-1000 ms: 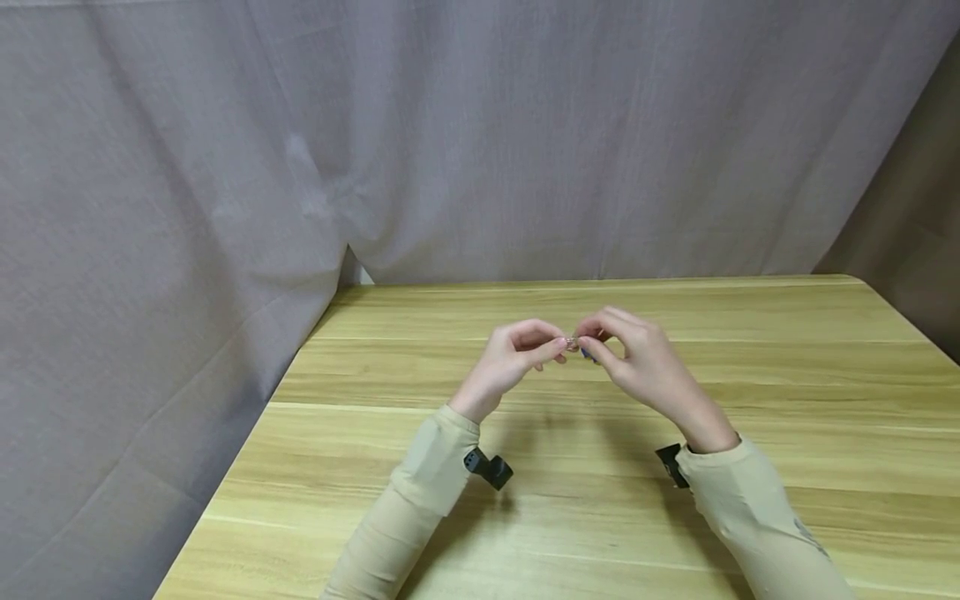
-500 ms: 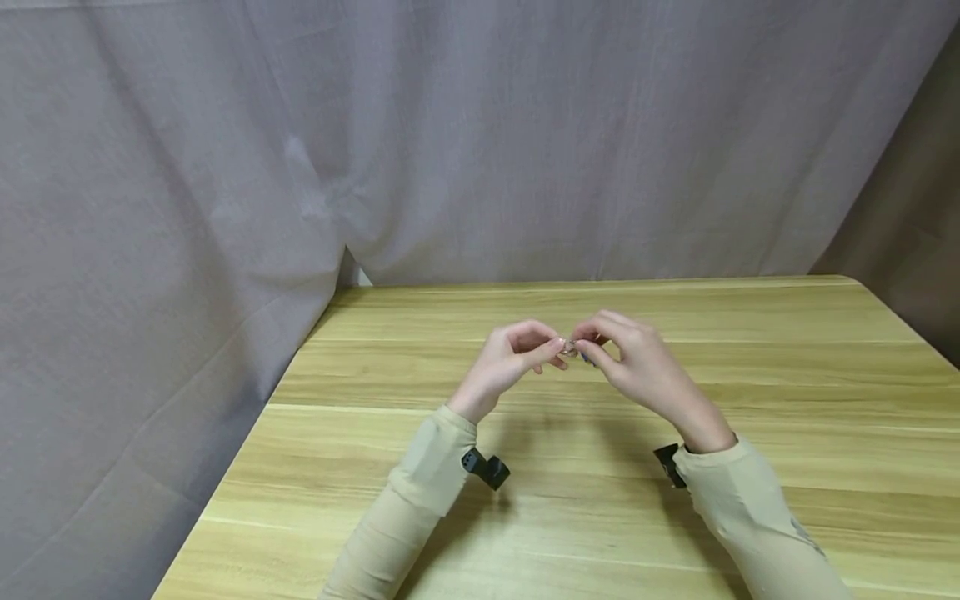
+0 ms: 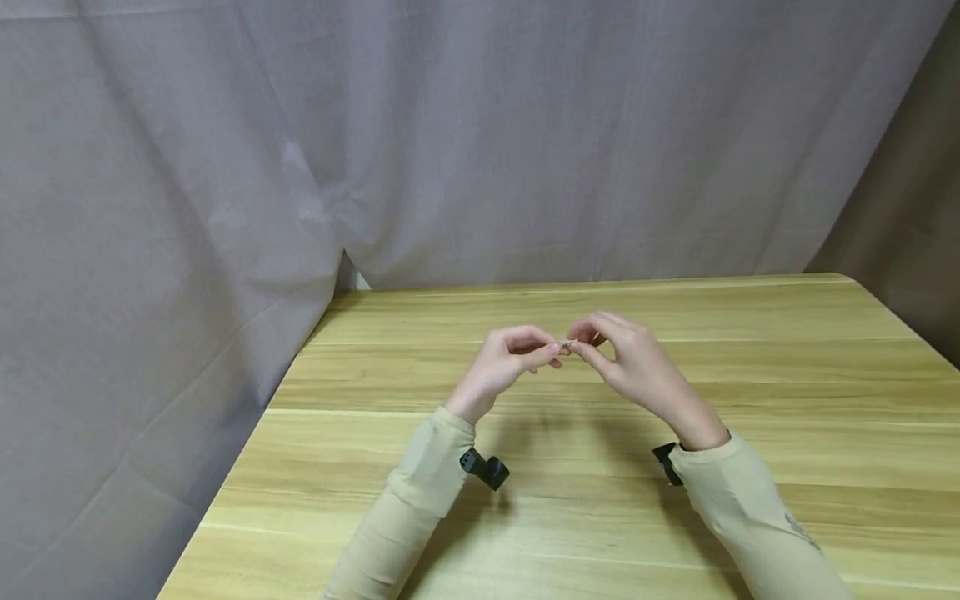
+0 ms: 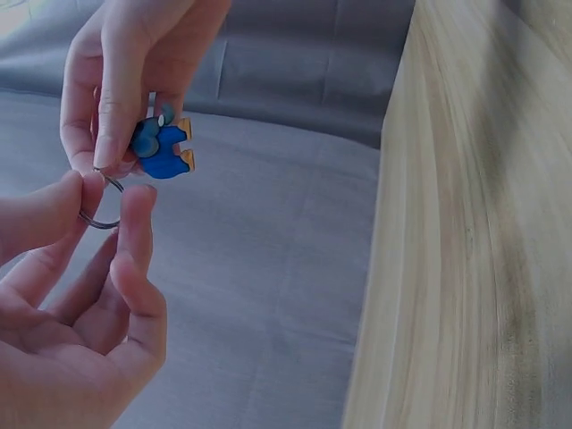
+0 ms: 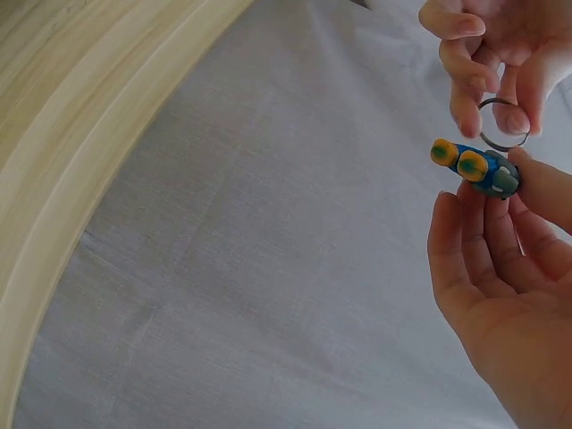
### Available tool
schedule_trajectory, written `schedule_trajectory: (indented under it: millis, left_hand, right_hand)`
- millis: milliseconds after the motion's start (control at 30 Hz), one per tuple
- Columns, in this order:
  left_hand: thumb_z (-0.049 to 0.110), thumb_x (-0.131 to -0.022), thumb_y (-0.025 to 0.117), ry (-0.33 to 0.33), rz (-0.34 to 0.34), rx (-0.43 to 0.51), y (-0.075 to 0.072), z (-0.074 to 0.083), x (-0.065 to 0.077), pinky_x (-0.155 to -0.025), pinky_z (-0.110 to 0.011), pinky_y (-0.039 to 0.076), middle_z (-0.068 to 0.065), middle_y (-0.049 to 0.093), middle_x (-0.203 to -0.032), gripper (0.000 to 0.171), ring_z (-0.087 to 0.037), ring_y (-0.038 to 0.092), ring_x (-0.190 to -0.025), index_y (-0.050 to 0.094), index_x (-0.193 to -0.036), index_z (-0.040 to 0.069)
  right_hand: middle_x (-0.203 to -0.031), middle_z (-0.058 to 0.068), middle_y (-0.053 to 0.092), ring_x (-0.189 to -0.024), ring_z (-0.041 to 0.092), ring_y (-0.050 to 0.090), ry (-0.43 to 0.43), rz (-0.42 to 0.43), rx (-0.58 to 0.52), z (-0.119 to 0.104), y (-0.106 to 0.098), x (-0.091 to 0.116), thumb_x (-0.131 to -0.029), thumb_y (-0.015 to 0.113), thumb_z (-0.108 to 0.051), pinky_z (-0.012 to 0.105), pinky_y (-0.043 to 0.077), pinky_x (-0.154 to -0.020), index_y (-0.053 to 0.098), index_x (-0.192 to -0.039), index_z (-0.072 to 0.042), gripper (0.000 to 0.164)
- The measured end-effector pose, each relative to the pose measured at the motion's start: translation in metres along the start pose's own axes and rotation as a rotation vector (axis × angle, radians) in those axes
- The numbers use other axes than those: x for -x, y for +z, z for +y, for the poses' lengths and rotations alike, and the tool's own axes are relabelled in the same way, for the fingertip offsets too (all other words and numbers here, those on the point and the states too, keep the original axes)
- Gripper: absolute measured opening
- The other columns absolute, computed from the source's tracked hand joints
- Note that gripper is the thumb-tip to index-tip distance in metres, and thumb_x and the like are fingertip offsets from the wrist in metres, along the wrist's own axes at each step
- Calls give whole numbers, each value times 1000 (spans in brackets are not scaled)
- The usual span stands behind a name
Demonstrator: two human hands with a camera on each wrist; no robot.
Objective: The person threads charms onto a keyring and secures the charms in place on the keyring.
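Both hands have drifted a touch nearer to me and closer together since a second ago, and the blue flash I could see between them in the head view is now hidden behind the fingers.

From the head view I see the left hand point(image 3: 510, 357) and the right hand point(image 3: 626, 354) raised just above the middle of a pale wooden table point(image 3: 787, 375), fingertips meeting. Between them sits a small metal key ring point(image 3: 567, 343), barely visible there.

The left wrist view shows it better. The left hand's thumb and forefinger pinch the thin metal key ring point(image 4: 100, 201), fingers curled around it. The right hand, coming in from above, pinches a small blue charm point(image 4: 161, 148) with yellow-orange tips, and that charm hangs touching the ring.

The right wrist view agrees: the key ring point(image 5: 502, 125) is gripped by the left hand's fingertips at the top, and the blue charm point(image 5: 475, 165), with two round yellow-and-orange ends and a grey part, lies held against the right hand's fingertips just below the ring. So both hands are closed in a pinch, left on the ring, right on the charm.

Both arms wear beige sleeves point(image 3: 420, 492). A grey fabric curtain point(image 3: 450, 142) hangs behind the table and along its left side.
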State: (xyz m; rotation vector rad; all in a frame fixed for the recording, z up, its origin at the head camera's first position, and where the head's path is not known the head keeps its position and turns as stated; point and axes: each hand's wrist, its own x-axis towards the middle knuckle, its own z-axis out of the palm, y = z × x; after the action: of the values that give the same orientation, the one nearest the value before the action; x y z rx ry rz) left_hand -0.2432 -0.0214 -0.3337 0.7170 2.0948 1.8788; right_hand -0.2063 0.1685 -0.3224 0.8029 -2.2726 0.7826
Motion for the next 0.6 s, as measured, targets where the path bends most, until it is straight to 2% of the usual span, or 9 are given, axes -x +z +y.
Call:
schedule_trajectory:
  millis: [133,300,500,600]
  left_hand:
    - [14,-94,63,0,-17,11,-1,-1,0,-74,-26,47,-15,73,-104,21,-6,67,-83,66,-107,-2]
    - [20,-94,63,-18,-46,-18,0,-4,-1,-72,-26,48,-12,74,-105,23,-6,69,-83,68,-106,1]
    - [17,-94,63,-21,-32,-36,1,-6,-3,-74,-29,49,-18,72,-107,22,-6,68,-82,66,-106,-1]
    - [13,-94,63,-8,-20,-26,2,-7,-3,-74,-25,49,-22,71,-108,20,-5,68,-82,65,-105,-3]
  right_hand:
    - [-82,3,68,-77,15,63,-11,0,-4,1,0,1,-81,72,6,32,55,-68,67,-87,-5,13]
    - [-82,4,67,-77,16,63,-24,-12,-3,1,0,2,-80,72,7,33,56,-69,66,-87,-4,14]
    - [-82,3,67,-78,16,64,-35,-26,-21,3,3,2,-80,72,6,32,56,-69,66,-87,-5,14]
    - [-81,2,67,-77,15,64,-27,-26,-30,4,3,2,-81,71,6,32,55,-69,66,-86,-6,14]
